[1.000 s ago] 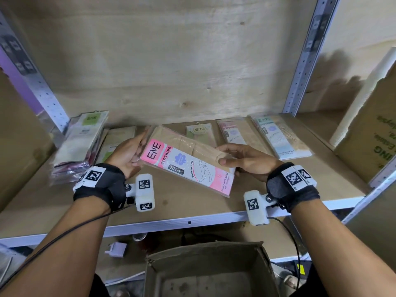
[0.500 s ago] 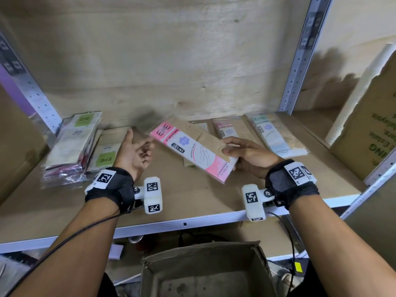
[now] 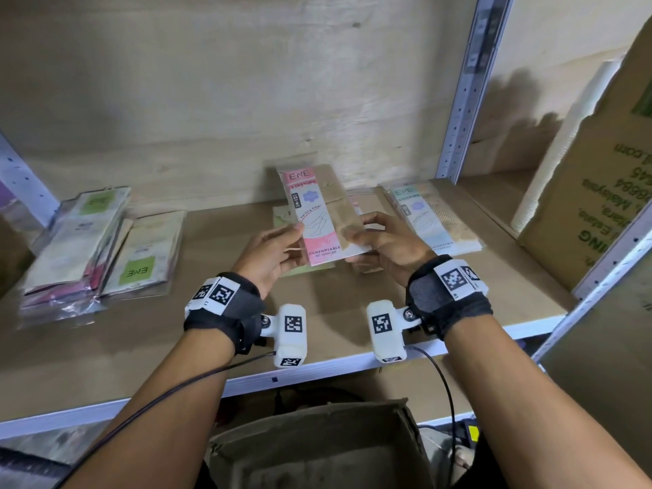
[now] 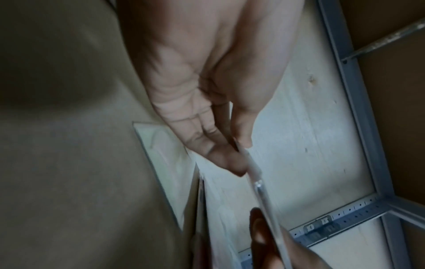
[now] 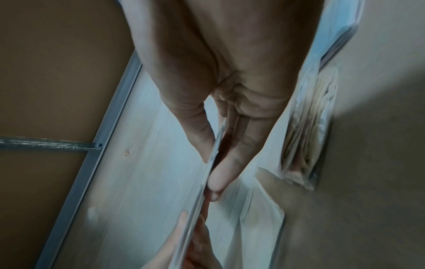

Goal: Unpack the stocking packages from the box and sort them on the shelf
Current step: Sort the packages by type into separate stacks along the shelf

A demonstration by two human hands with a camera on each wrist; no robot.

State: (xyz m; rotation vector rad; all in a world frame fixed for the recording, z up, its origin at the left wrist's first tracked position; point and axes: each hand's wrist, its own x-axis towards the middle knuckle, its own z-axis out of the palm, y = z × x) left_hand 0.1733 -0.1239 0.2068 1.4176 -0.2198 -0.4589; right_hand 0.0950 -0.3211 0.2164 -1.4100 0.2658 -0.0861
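Both hands hold a pink stocking package (image 3: 319,215) lengthwise above the shelf's (image 3: 148,333) middle, its ENE label pointing to the back wall. My left hand (image 3: 278,247) pinches its near left edge between thumb and fingers; in the left wrist view that hand (image 4: 239,154) clamps the thin package edge (image 4: 264,196). My right hand (image 3: 374,238) pinches the near right edge, seen edge-on as the package (image 5: 207,174) in the right wrist view, held by the hand (image 5: 214,163). A green-labelled package (image 3: 282,218) lies under it. The cardboard box (image 3: 317,446) sits open below the shelf.
A heap of green and pink packages (image 3: 88,241) fills the shelf's left end. A blue-labelled package (image 3: 430,220) lies to the right. A grey upright post (image 3: 462,100) stands behind it, and a large brown carton (image 3: 599,178) stands at far right.
The pink package has turned from lying slantwise to pointing straight back. My left hand, free half a second ago, now pinches its near left edge again.
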